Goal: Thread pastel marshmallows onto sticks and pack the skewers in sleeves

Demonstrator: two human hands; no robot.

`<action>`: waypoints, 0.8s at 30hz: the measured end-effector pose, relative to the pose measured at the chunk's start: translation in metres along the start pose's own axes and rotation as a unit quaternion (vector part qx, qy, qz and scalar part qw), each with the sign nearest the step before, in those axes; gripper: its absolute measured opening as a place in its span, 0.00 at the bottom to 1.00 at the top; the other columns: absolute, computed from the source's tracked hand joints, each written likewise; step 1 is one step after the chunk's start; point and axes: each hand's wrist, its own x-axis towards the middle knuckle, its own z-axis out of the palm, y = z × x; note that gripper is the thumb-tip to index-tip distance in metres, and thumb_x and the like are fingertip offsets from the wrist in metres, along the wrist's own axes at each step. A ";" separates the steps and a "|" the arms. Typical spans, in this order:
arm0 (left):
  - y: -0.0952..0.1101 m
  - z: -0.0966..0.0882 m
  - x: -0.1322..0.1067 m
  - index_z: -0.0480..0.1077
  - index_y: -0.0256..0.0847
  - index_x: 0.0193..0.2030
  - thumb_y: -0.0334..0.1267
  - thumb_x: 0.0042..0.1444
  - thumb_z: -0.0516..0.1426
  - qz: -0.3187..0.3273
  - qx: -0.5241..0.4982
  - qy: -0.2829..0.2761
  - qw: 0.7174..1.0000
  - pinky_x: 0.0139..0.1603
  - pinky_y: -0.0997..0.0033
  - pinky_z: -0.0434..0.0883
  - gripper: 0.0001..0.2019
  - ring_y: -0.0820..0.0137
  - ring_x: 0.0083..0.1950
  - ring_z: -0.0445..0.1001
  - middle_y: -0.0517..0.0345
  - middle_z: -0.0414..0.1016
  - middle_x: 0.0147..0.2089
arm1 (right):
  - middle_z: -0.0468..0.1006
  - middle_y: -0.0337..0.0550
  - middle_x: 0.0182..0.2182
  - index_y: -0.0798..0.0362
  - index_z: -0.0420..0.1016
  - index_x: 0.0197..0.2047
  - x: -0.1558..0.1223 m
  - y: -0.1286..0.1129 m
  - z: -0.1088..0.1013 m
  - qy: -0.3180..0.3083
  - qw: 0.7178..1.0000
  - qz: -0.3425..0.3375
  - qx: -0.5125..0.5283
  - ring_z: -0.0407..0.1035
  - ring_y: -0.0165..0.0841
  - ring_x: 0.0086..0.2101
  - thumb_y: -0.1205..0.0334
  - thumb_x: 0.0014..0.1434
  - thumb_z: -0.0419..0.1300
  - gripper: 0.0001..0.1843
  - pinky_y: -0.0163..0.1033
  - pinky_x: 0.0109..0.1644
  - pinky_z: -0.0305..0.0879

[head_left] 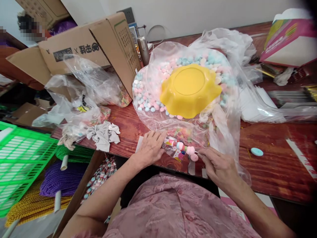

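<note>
The skewer of pastel sweets (190,150) is at the table's (272,172) near edge, slanting across a clear wrapper printed with coloured dots (178,155); whether its left end is inside the wrapper, I cannot tell. The right hand (218,162) has thumb and fingers clamped on the thin stick at the skewer's right end. The left hand (151,145) lies palm down by the near edge, fingers close together, their tips at the wrapper's left end; I cannot tell whether they pinch it. Towards the table's far edge, a yellow bowl (189,81) sits upside down on a clear plastic bag of pastel sweets (146,102). Crumpled grey scraps (102,135) lie along the near edge, towards the left corner. A pale blue disc (257,151) lies right of the right hand.
</note>
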 end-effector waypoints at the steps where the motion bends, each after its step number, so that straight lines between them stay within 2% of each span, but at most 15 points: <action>1: -0.004 0.002 -0.001 0.57 0.34 0.67 0.37 0.59 0.59 -0.002 0.003 -0.006 1.000 0.53 0.52 0.68 0.31 0.53 0.54 0.67 0.42 0.73 0.55 | 0.80 0.42 0.37 0.51 0.73 0.43 -0.001 0.001 0.002 0.001 1.000 0.012 0.019 0.76 0.33 0.35 0.74 0.66 0.51 0.12 0.37 0.38 0.69; 3: -0.008 0.008 -0.003 0.62 0.36 0.64 0.37 0.61 0.57 0.006 0.002 -0.001 1.000 0.52 0.52 0.68 0.25 0.54 0.53 0.67 0.44 0.74 0.52 | 0.80 0.41 0.36 0.50 0.74 0.41 -0.003 0.002 0.007 0.001 0.997 0.038 0.063 0.75 0.32 0.34 0.72 0.67 0.52 0.11 0.36 0.36 0.69; 5: -0.009 0.015 -0.003 0.66 0.36 0.61 0.36 0.63 0.54 0.022 -0.006 0.023 0.999 0.54 0.52 0.67 0.20 0.54 0.54 0.67 0.44 0.74 0.53 | 0.80 0.39 0.33 0.50 0.74 0.39 -0.001 0.000 0.010 -0.007 0.992 0.068 0.109 0.75 0.31 0.32 0.70 0.68 0.52 0.11 0.36 0.36 0.69; 10: -0.015 0.024 0.005 0.68 0.36 0.58 0.32 0.62 0.53 0.080 -0.065 0.083 0.991 0.60 0.51 0.64 0.18 0.55 0.59 0.67 0.43 0.74 0.56 | 0.79 0.38 0.29 0.50 0.77 0.35 0.006 -0.002 0.009 -0.035 0.974 0.127 0.186 0.74 0.30 0.29 0.65 0.67 0.54 0.11 0.35 0.34 0.69; 14: -0.021 0.015 0.011 0.70 0.36 0.54 0.31 0.59 0.54 0.130 -0.121 0.052 0.983 0.56 0.56 0.66 0.16 0.59 0.52 0.74 0.45 0.79 0.49 | 0.80 0.39 0.28 0.51 0.79 0.34 0.013 -0.002 0.003 -0.065 0.966 0.139 0.208 0.75 0.31 0.28 0.62 0.66 0.56 0.11 0.34 0.31 0.69; 17: -0.023 -0.002 0.015 0.72 0.38 0.50 0.33 0.57 0.56 0.137 -0.169 -0.012 0.976 0.49 0.63 0.68 0.14 0.63 0.45 0.77 0.50 0.80 0.43 | 0.80 0.38 0.28 0.51 0.78 0.37 0.019 -0.005 0.000 -0.041 0.979 0.077 0.183 0.75 0.31 0.29 0.66 0.66 0.56 0.09 0.32 0.31 0.69; 20: -0.021 -0.018 0.018 0.72 0.41 0.50 0.36 0.56 0.58 0.116 -0.203 -0.073 0.970 0.43 0.68 0.68 0.14 0.64 0.43 0.77 0.54 0.80 0.42 | 0.81 0.43 0.32 0.53 0.76 0.41 0.025 -0.011 -0.001 0.029 0.996 -0.041 0.069 0.76 0.31 0.31 0.72 0.64 0.55 0.10 0.33 0.34 0.70; 22: -0.019 -0.025 0.019 0.72 0.42 0.51 0.38 0.56 0.60 0.092 -0.204 -0.103 0.969 0.41 0.69 0.68 0.15 0.63 0.43 0.78 0.54 0.80 0.42 | 0.81 0.46 0.34 0.55 0.75 0.44 0.028 -0.015 -0.002 0.058 0.991 -0.114 -0.038 0.76 0.33 0.32 0.75 0.63 0.54 0.11 0.35 0.34 0.71; 24: -0.017 -0.028 0.019 0.72 0.42 0.49 0.38 0.55 0.60 0.072 -0.199 -0.132 0.968 0.39 0.69 0.68 0.14 0.62 0.42 0.78 0.54 0.80 0.41 | 0.81 0.49 0.35 0.56 0.75 0.45 0.031 -0.017 -0.002 0.062 0.978 -0.164 -0.115 0.76 0.36 0.32 0.76 0.61 0.54 0.12 0.38 0.35 0.71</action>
